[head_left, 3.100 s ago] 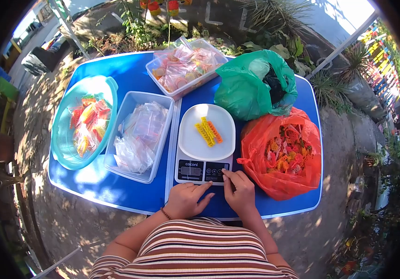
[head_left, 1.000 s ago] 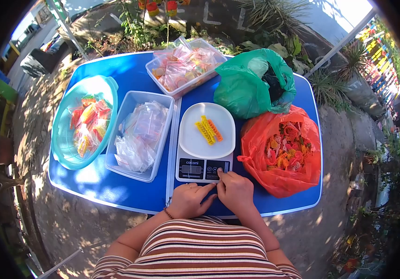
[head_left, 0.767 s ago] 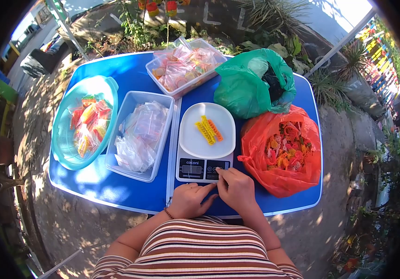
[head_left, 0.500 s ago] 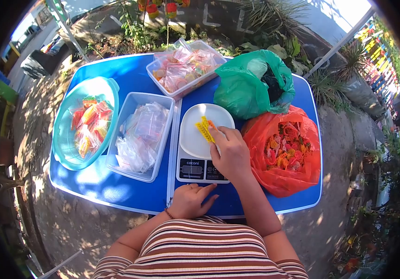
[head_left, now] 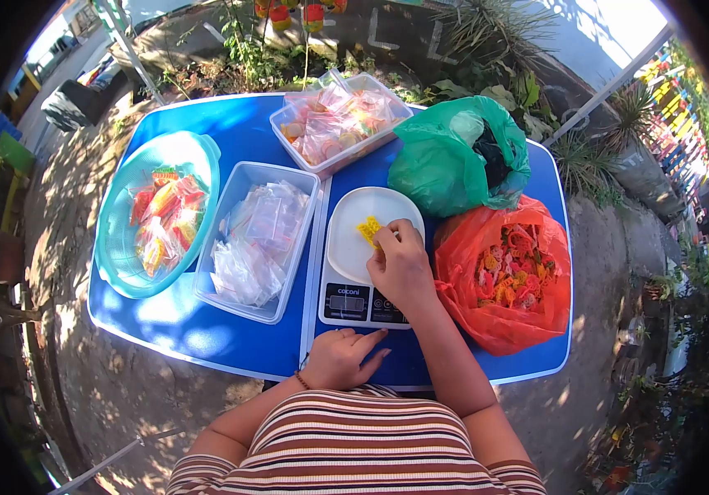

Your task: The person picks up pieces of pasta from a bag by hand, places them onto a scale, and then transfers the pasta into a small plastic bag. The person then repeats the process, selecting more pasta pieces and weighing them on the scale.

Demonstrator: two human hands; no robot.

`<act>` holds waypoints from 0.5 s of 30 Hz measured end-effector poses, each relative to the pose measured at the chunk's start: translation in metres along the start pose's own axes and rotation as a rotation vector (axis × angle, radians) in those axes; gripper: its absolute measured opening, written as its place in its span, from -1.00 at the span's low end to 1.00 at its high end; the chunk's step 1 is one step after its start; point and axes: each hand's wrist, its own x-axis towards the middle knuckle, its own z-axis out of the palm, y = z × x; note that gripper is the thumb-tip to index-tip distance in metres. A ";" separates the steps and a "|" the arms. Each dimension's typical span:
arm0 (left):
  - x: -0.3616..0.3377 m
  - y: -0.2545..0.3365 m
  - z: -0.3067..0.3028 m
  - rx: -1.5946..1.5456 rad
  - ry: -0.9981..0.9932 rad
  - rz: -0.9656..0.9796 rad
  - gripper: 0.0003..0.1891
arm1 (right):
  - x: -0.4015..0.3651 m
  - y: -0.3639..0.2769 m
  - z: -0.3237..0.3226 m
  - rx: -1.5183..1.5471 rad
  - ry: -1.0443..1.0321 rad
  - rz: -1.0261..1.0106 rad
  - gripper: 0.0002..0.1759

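Observation:
My right hand (head_left: 402, 262) reaches over the white plate (head_left: 346, 247) of a kitchen scale (head_left: 357, 304) marked "coconi". Its fingers are closed in a pinch at a yellow, lattice-textured piece (head_left: 368, 229), perhaps a cracker, and cover part of it. Below the scale, my left hand (head_left: 342, 359) rests at the table's near edge, holding nothing, with its index finger and thumb apart. Right of the scale, a red plastic bag (head_left: 461, 285) holds many similar red, orange and yellow pieces (head_left: 515, 272).
On the blue table (head_left: 164, 330) stand a turquoise basket (head_left: 115, 268) with filled packets, a clear tub (head_left: 206, 285) of small plastic bags, and another tub (head_left: 346, 155) of filled packets at the back. A green plastic bag (head_left: 437, 169) stands behind the red one.
My right hand's fingers have curled in and cover more of the yellow piece; an orange bit beside it is now hidden. My left hand stays in place. The view has shifted slightly.

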 end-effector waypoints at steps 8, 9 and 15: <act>0.000 0.000 -0.001 -0.004 -0.009 -0.013 -0.70 | -0.004 0.003 -0.007 0.238 0.026 0.037 -0.77; 0.000 0.000 -0.001 -0.004 -0.010 -0.014 -0.70 | -0.004 0.003 -0.009 0.257 0.038 0.037 -0.77; 0.000 0.001 -0.002 -0.004 -0.011 -0.011 -0.71 | 0.000 -0.003 -0.028 0.268 0.112 0.003 -0.77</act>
